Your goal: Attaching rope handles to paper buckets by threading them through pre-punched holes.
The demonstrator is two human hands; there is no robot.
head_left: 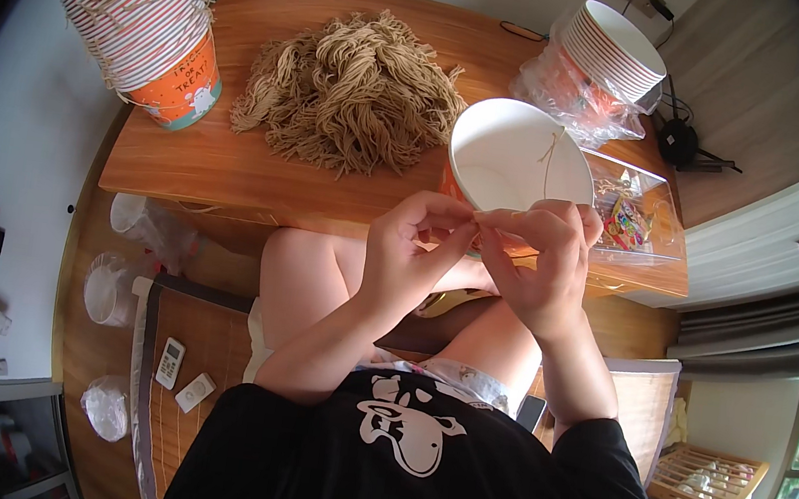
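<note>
A paper bucket (490, 153) with a white inside and an orange outside stands at the table's front edge. A thin beige cord (547, 168) is tied at its far right rim and runs down toward my right hand. My left hand (415, 247) and my right hand (545, 259) meet at the bucket's near rim. Both are closed in a pinch, fingertips touching, on the cord's near end. The fingers mostly hide that end and the rim behind it. Beyond my left hand lies a big heap of beige cords (359, 93).
A tall stack of orange buckets (175, 74) with cords stands left on the wooden table (198, 168). Plastic-wrapped buckets (611, 60) stand back right. A clear box (666, 219) with a colourful packet sits at right. A remote (169, 364) and a phone (530, 413) lie beside me.
</note>
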